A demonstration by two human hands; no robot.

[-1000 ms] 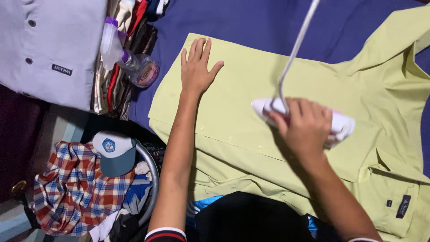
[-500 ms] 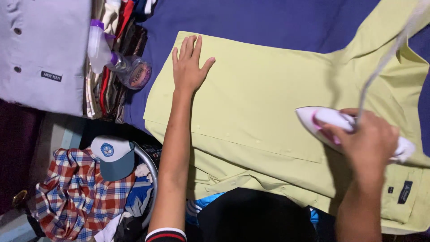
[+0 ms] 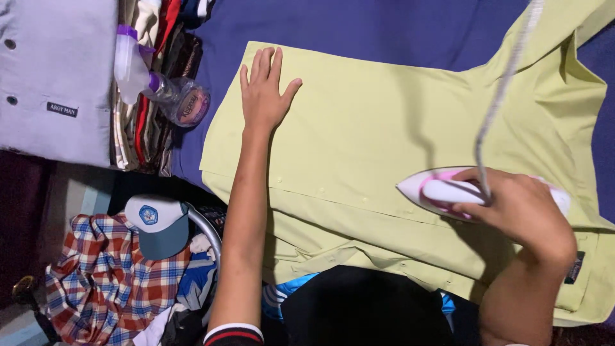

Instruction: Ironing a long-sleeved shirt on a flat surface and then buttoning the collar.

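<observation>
Your right hand (image 3: 522, 208) is closed around the handle of the iron (image 3: 448, 191), fingers wrapped over the top so that most of the handle is hidden. The iron sits flat on the shirt (image 3: 384, 128), its long axis running across the picture with the pointed nose aimed toward your left arm. Its cord (image 3: 506, 83) rises from the handle and leaves the frame at the top right.

Your left hand (image 3: 266, 93) lies flat and open on the shirt, fingers spread, pressing the cloth near its far left corner; it grips nothing. The two hands are well apart, with a broad stretch of smooth yellow-green cloth between them. That open stretch lies straight ahead of the iron's nose, and the right hand is the nearer one to it. The row of buttons (image 3: 339, 192) runs along the fold just beside the iron's nose, on the near side.

The shirt is spread over a blue cloth (image 3: 384, 25) covering the work surface. Off its left edge stand a spray bottle (image 3: 150, 80), a stack of folded clothes (image 3: 150, 138) and a folded grey shirt (image 3: 57, 77). Below those, a cap (image 3: 157, 221) rests on a plaid shirt (image 3: 109, 282) in a heap of laundry. Nothing lies on the shirt ahead of the iron except your own left forearm.
</observation>
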